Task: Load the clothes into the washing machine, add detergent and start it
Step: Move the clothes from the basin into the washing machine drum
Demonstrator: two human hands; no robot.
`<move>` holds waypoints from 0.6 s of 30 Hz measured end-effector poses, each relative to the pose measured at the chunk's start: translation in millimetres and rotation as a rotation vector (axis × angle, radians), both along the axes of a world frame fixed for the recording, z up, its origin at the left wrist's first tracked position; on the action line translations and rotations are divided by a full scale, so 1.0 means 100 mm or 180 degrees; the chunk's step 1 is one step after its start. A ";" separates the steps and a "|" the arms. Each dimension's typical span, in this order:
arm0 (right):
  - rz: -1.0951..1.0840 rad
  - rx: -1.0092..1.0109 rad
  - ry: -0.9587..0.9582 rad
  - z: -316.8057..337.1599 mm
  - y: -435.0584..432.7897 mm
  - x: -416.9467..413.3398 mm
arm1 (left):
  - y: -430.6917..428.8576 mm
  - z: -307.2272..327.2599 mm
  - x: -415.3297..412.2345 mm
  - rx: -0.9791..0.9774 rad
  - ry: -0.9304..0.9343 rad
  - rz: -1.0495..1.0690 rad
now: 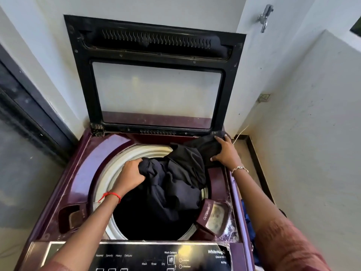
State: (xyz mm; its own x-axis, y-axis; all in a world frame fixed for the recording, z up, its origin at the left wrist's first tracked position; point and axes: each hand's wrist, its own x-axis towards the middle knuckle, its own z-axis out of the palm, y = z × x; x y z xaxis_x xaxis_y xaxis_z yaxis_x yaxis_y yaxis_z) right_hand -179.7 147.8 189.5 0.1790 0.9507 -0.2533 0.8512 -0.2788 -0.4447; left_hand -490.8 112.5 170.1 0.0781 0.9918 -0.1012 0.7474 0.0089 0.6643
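Note:
A maroon top-loading washing machine point(82, 173) stands below me with its glass lid point(156, 90) raised against the wall. Dark clothes point(175, 184) hang over the drum's right rim and down into the drum point(109, 173). My left hand point(132, 173) is shut on a bunched fold of the dark fabric over the drum opening. At the machine's back right corner my right hand point(226, 151) presses down, fingers spread, on the part of the clothes lying on the top deck. A detergent drawer point(214, 216) sits at the drum's right front.
The control panel point(156, 257) runs along the machine's front edge. White walls close in behind and on the right. A metal tap point(264, 16) sticks out of the wall at upper right. A dark door frame point(29, 106) stands at the left. Blue fabric point(248, 218) shows beside the machine's right side.

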 end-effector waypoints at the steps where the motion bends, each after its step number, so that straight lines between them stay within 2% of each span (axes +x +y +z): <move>1: -0.0070 0.0135 -0.0093 0.00 0.00 -0.01 | 0.02 0.00 0.00 0.0004 0.0006 -0.0012; 5: -0.0236 0.0789 -0.0670 0.06 -0.04 -0.11 | 0.06 0.04 0.03 -0.0027 0.0017 -0.0066; 10: -0.0107 0.0950 -0.0720 0.22 -0.06 -0.30 | 0.08 0.12 0.02 -0.0079 0.0010 -0.0120; 13: -0.0121 0.0916 -0.0088 0.36 -0.06 -0.46 | 0.08 0.17 -0.02 -0.0097 -0.0041 -0.0111; 18: -0.0114 0.0546 0.1794 0.62 -0.09 -0.88 | 0.03 0.29 -0.09 0.0000 -0.0234 -0.0021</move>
State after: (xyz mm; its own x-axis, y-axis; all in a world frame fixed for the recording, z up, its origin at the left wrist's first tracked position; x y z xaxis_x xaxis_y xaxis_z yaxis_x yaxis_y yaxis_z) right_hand -268.0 139.1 251.5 0.0941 0.9823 -0.1619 0.4619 -0.1871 -0.8670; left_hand -500.2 115.4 199.4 0.0919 0.9912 -0.0948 0.6966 0.0040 0.7174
